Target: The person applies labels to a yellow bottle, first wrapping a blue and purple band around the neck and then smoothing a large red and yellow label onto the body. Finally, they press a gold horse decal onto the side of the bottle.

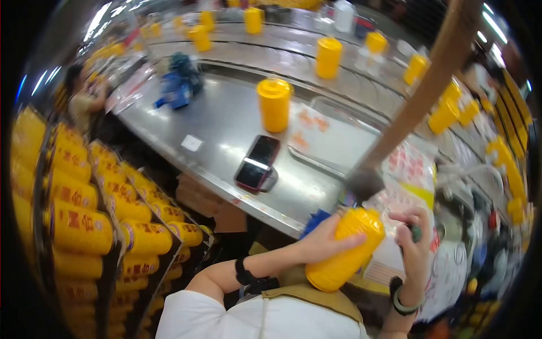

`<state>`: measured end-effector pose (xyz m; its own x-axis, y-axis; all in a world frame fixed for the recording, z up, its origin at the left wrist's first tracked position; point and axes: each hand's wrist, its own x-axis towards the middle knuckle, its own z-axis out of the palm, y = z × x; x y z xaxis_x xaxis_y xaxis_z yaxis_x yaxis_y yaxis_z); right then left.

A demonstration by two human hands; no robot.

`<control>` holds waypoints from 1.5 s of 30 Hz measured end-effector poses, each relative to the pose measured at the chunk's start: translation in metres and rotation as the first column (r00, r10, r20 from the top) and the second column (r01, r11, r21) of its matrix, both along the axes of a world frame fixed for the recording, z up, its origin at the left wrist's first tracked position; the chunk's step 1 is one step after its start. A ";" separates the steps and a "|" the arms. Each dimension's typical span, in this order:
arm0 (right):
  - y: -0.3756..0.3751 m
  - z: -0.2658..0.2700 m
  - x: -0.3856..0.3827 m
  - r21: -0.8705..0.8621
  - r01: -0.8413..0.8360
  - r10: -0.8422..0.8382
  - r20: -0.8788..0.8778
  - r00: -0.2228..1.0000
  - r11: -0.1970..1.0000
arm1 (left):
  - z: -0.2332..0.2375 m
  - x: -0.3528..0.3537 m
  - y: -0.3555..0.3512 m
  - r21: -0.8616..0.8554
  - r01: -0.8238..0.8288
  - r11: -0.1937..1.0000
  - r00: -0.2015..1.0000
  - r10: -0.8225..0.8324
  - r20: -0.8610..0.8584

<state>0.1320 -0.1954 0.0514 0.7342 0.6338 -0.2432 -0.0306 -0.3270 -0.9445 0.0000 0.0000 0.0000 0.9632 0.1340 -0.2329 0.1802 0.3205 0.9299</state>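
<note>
My left hand [334, 242] is wrapped round a yellow canister [345, 255], holding it tilted close in front of my apron. Just right of its top is my right hand [414, 231], raised with curled fingers and a forefinger pointing toward the canister. Something small and dark green shows between those fingers; I cannot tell what it is. On the metal table, another yellow canister [274, 106] stands upright behind a dark phone [258, 163]. A blue object [315, 222] lies at the table edge beside my left hand.
A brown post [420, 96] rises in front of the table. Behind runs a conveyor [293, 42] carrying yellow canisters. Racks at left hold yellow canisters with red lettering [82, 230]. A tray [333, 138] lies on the table. A person [84, 101] works at far left.
</note>
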 end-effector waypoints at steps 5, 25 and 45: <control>-0.007 -0.045 -0.029 0.101 0.065 -0.059 -0.063 0.996 0.993 | -0.020 0.031 -0.034 -0.218 -0.107 0.970 0.994 0.103 -0.029; -0.016 -0.075 0.026 0.150 0.112 -0.142 0.211 0.967 0.982 | -0.037 0.072 -0.043 0.060 -0.207 0.977 0.970 0.196 0.146; -0.423 -0.112 0.268 -0.709 0.531 -0.030 0.587 0.809 0.465 | -0.036 0.064 -0.052 0.358 -0.172 0.918 0.985 0.163 0.055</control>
